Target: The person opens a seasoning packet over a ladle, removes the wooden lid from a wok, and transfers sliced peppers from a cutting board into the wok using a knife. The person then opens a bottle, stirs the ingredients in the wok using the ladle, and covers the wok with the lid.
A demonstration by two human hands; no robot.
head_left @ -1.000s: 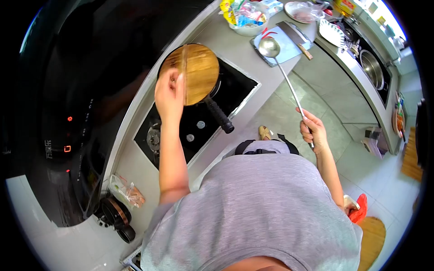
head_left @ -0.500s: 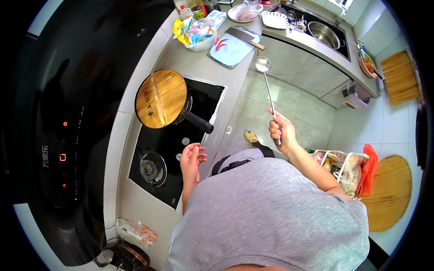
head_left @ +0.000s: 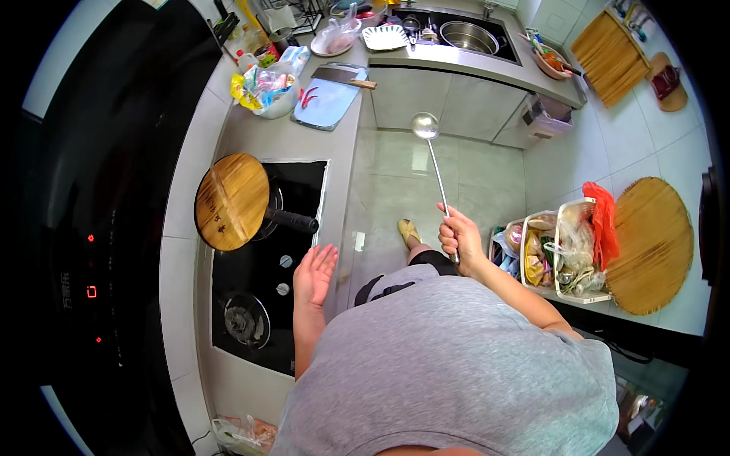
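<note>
My right hand is closed round the handle of a long metal ladle, its bowl pointing away from me over the floor. My left hand is empty, palm up with the fingers stretched out, beside the front edge of the black gas stove. On the far burner stands a pan with a black handle. A round wooden lid covers it, so what is inside is hidden. The near burner has nothing on it.
Beyond the stove, a blue cutting board holds red chili peppers and a cleaver. A bowl of packets stands beside it. The sink holds a steel pot. Baskets of groceries are at my right.
My view has turned to the right. The fingers of my left hand have straightened out, palm upward. The ladle stays in my right hand.
</note>
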